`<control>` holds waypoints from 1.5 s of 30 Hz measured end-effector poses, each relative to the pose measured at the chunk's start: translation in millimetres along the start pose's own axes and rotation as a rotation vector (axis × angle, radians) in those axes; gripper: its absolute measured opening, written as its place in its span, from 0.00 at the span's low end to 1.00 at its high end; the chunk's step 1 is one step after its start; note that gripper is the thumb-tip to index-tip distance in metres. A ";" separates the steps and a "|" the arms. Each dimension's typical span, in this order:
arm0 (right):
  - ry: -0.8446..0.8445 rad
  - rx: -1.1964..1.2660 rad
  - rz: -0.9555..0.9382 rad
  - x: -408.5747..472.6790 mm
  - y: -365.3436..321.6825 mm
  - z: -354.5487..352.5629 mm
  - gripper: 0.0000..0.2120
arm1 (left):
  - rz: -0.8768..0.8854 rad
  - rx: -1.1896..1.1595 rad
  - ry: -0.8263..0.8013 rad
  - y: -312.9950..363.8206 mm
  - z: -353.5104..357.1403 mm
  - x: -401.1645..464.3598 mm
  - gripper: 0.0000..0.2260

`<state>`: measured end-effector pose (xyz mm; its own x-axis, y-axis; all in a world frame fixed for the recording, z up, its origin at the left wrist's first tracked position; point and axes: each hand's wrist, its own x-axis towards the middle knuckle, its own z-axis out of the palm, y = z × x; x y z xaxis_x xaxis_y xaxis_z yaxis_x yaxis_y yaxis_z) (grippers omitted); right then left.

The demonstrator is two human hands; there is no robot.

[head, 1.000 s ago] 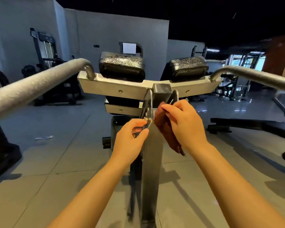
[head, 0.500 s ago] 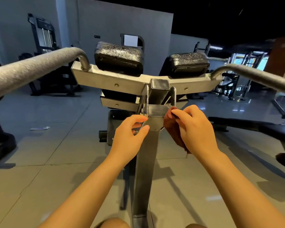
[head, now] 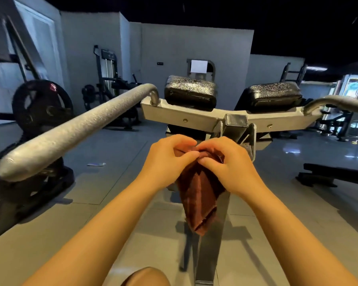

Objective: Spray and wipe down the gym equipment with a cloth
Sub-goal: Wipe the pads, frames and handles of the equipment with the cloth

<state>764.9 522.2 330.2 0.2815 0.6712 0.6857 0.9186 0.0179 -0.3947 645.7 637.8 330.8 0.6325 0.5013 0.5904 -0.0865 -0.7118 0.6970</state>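
Grey gym floor [head: 103,203] lies open below; both hands [head: 170,159] [head: 225,166] pinch the cloth's [head: 201,195] top edge.

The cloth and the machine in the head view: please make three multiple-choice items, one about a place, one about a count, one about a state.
1. Where is the cloth?
A. on the floor
B. in front of the steel post
C. on a pad

2. How many black pads top the crossbar?
A. one
B. two
C. four

3. How is the cloth held?
A. by both hands
B. by one hand
C. by nothing

Key: 1 B, it hangs before the steel post. 2 B, a left pad and a right pad. 3 A, the left hand and right hand pinch its top.
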 end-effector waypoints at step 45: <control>-0.129 -0.127 0.023 52.0 10.0 -1.7 0.04 | 0.057 -0.008 -0.114 -38.6 -45.4 30.0 0.05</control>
<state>789.1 556.0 362.9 0.2724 0.7598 0.5903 0.9423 -0.0867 -0.3234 633.0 702.6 340.1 0.7100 0.4008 0.5790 -0.1302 -0.7333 0.6673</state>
